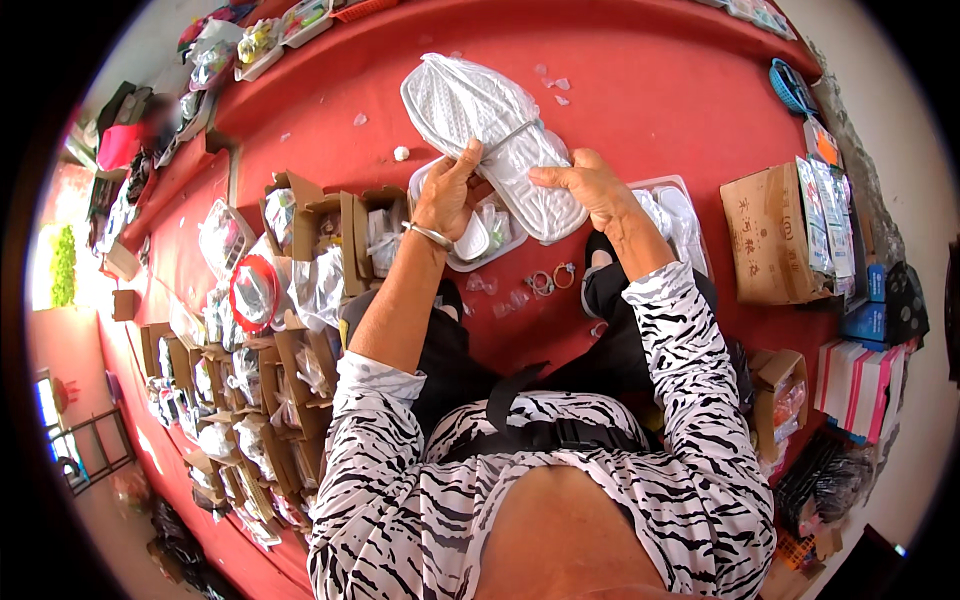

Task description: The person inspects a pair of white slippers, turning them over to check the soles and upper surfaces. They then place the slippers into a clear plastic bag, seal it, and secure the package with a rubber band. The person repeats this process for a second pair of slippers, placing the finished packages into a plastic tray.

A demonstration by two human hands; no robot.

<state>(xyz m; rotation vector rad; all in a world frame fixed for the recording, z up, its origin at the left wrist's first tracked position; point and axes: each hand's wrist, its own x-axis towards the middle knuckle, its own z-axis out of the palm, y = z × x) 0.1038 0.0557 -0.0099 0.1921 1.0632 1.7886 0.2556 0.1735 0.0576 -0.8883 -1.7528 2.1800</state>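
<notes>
Held out in front of me is a bundle of white insoles [490, 115], quilted and shiny as if in clear plastic, with a thin grey band around its middle. My left hand [447, 198] grips its left edge near the band, thumb on top. On the right side of the bundle's near half, my right hand [592, 192] pinches it with the thumb laid over the top; its other fingers are partly hidden underneath. Below the bundle stands a white plastic tray [482, 264] with a white sole-shaped piece and small clear packets. Small rings of band [541, 284] lie on the red floor between my feet.
Another white tray [697, 225] with white insoles sits by my right foot. Rows of cardboard boxes [290, 360] with bagged goods fill the left. A large carton [765, 240] stands at right, near stacked pink-and-white boxes [855, 390]. Plastic scraps [560, 84] dot the red floor.
</notes>
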